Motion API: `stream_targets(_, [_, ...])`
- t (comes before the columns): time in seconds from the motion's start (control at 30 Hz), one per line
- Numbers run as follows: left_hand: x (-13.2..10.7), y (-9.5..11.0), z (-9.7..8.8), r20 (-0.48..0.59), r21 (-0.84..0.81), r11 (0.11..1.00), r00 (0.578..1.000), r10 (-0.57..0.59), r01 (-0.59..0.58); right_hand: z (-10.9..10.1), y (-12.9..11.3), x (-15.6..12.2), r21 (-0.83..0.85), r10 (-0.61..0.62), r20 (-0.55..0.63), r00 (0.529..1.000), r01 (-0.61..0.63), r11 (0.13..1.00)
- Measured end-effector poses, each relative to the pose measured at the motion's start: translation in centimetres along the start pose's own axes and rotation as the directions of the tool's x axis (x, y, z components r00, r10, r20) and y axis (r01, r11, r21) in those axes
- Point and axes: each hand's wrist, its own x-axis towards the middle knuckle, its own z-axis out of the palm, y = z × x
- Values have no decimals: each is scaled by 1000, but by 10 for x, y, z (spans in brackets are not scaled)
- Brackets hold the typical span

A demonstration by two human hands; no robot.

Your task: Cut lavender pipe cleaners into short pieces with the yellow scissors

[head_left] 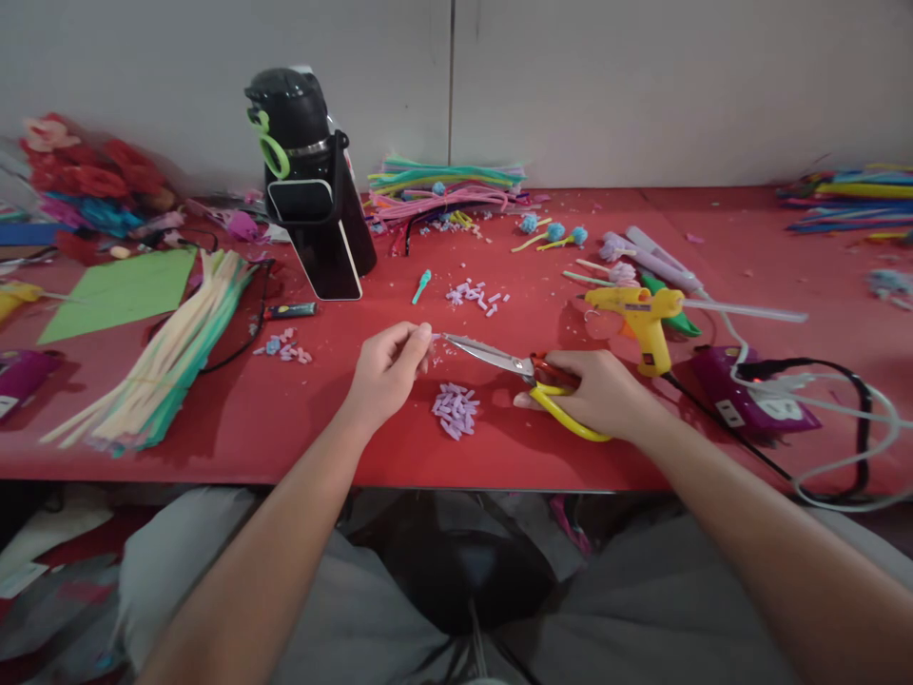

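Observation:
My right hand (pixel 595 385) grips a pair of scissors (pixel 492 355) with red and yellow handles, its blades pointing left and looking nearly closed. At the blade tips, my left hand (pixel 392 366) pinches a small lilac piece (pixel 437 336), mostly hidden by the fingers. Just below the blades lies a pile of short lilac pieces (pixel 455 411) on the red table. A looser scatter of lilac pieces (pixel 475 295) lies beyond the scissors, with a small turquoise stick (pixel 421 286) to its left.
A yellow glue gun (pixel 638 319) and a purple power strip (pixel 756 390) with cables lie on the right. Pipe cleaners (pixel 167 352) lie left, near a black bottle (pixel 300 143) with a phone (pixel 324 252) leaning on it. More pipe cleaners (pixel 446 181) line the wall.

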Motion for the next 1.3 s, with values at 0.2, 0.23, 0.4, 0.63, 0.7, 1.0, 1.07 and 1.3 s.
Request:
stream_targets(0.2, [-1, 2, 1, 50, -23, 1000, 999, -18, 19, 1, -1, -1, -17, -9, -19, 1000, 9, 1000])
stream_targets(0.23, [-1, 1, 1, 52, -26, 999, 998, -20, 21, 2, -1, -1, -18, -12, -21, 1000, 12, 1000])
stream_targets(0.4, [-1, 2, 1, 75, -27, 999, 997, -31, 33, 4, 0, -1, -9, -35, -57, 998, 34, 999])
stream_targets(0.63, [-1, 7, 0, 89, -21, 999, 996, -22, 24, 4, 2, 0, 17, -43, -74, 996, 44, 999])
stream_targets(0.7, [-1, 6, 0, 89, -21, 1000, 996, -15, 17, 4, 2, 0, 15, -42, -63, 997, 43, 999])
stream_targets(1.0, [-1, 5, 0, 104, -23, 1000, 995, 8, -6, 2, 1, 2, -2, -17, -17, 1000, 17, 1000])
stream_targets(1.07, [-1, 5, 0, 109, -27, 1000, 994, 11, -8, 2, 1, 2, -5, -19, -21, 1000, 18, 1000])
stream_targets(1.3, [-1, 3, 0, 115, -33, 999, 993, 6, -2, 2, 1, 3, -4, -14, -19, 1000, 14, 1000])
